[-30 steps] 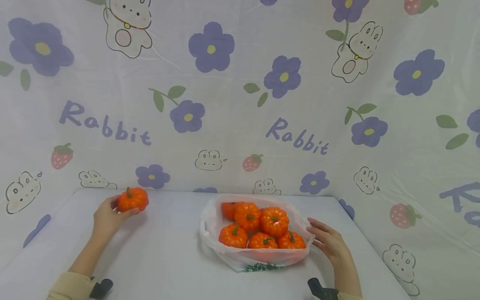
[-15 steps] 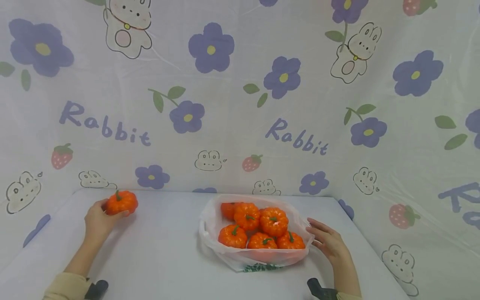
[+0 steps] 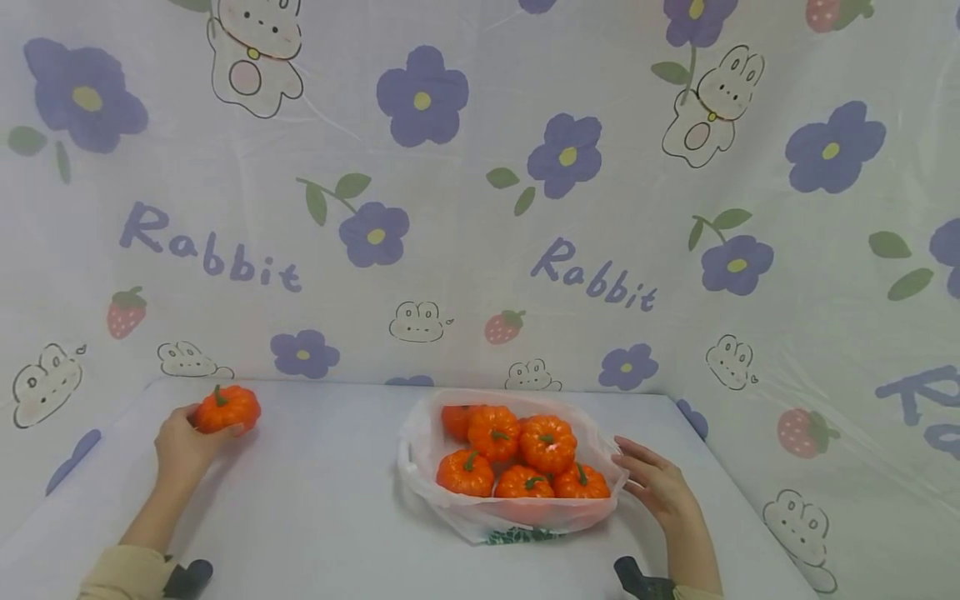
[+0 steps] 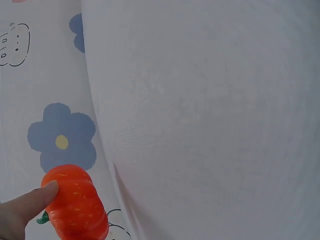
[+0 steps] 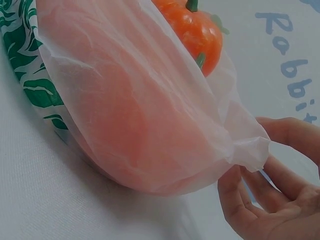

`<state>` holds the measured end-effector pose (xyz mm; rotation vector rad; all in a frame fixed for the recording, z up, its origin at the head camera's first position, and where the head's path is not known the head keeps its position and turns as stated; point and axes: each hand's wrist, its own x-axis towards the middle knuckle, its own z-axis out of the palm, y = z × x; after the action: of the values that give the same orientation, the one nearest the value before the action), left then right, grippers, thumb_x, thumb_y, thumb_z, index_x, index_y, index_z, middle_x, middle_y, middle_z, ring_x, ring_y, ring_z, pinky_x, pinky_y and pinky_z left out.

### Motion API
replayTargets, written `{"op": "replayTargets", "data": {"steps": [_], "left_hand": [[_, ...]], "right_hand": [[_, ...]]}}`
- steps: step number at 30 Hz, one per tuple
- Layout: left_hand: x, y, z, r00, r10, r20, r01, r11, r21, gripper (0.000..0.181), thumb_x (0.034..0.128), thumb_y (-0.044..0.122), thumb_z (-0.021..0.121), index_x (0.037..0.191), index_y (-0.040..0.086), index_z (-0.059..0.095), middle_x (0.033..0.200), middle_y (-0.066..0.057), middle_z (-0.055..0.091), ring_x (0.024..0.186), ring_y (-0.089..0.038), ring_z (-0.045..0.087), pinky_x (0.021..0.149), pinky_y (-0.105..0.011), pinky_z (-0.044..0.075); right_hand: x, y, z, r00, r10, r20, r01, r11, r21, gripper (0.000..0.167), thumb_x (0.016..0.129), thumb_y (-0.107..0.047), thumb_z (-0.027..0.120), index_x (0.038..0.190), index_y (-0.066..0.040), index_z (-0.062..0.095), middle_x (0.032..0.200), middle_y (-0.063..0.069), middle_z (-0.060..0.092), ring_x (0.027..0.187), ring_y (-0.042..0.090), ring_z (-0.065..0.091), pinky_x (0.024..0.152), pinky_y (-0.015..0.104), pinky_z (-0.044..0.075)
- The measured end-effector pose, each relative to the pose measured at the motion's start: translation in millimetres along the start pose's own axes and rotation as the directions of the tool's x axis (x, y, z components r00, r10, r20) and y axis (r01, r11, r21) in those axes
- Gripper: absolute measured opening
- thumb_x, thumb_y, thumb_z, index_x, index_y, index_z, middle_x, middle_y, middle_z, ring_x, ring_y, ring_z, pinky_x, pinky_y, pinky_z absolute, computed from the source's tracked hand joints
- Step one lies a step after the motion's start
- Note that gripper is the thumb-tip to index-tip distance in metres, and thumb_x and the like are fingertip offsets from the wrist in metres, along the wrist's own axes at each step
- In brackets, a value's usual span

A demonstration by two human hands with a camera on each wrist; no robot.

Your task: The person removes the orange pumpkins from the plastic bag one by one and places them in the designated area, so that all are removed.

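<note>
At the table's back left, my left hand [image 3: 182,448] holds a small orange pumpkin [image 3: 228,409] with a green stem, its thumb on the near side. One finger or thumb of that hand [image 4: 25,206] presses on the pumpkin [image 4: 77,210] in the left wrist view; whether it touches the table cannot be told. A translucent white plastic bag [image 3: 410,467] stands open right of centre with several orange pumpkins [image 3: 547,443] inside. At the bag's right side, my right hand [image 3: 663,490] pinches its gathered edge; the right wrist view has this hand [image 5: 277,200] around the bag's [image 5: 150,125] twisted corner.
The white table [image 3: 322,500] runs back to a hanging cloth [image 3: 465,200] printed with flowers, rabbits and strawberries. Green leaf print [image 5: 42,92] marks the bag's lower side. A dark device sits at each wrist.
My left hand has carried its pumpkin left and slightly down in the head view, keeping its grip. The right hand and the bag have stayed in place.
</note>
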<state>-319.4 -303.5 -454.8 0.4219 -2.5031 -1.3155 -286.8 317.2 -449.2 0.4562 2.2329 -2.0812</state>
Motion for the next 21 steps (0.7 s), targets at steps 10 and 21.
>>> {"op": "replayTargets", "data": {"steps": [10,21], "left_hand": [[-3.9,-0.2,-2.7,0.998,-0.045,-0.053,0.045,0.999,0.001,0.070,0.0860,0.009,0.069,0.137,-0.022,0.032,0.134,-0.044,0.042,0.125,-0.054,0.041,0.111,-0.061,0.035],[1.0,-7.7,-6.8,0.994,-0.098,-0.041,0.098,0.995,-0.010,0.072,0.0881,0.007,0.066,0.141,-0.021,0.026,0.138,-0.044,0.037,0.127,-0.054,0.038,0.111,-0.061,0.035]], "right_hand": [[-0.4,0.6,-0.1,1.000,-0.006,0.008,0.006,1.000,-0.018,0.064,0.095,-0.023,0.063,0.150,-0.007,0.036,0.159,0.018,0.028,0.127,0.025,0.045,0.119,0.050,0.031],[-0.5,0.9,0.6,1.000,-0.008,0.005,0.008,1.000,-0.017,0.064,0.095,-0.023,0.063,0.150,-0.007,0.036,0.159,0.018,0.028,0.126,0.023,0.045,0.120,0.050,0.031]]}}
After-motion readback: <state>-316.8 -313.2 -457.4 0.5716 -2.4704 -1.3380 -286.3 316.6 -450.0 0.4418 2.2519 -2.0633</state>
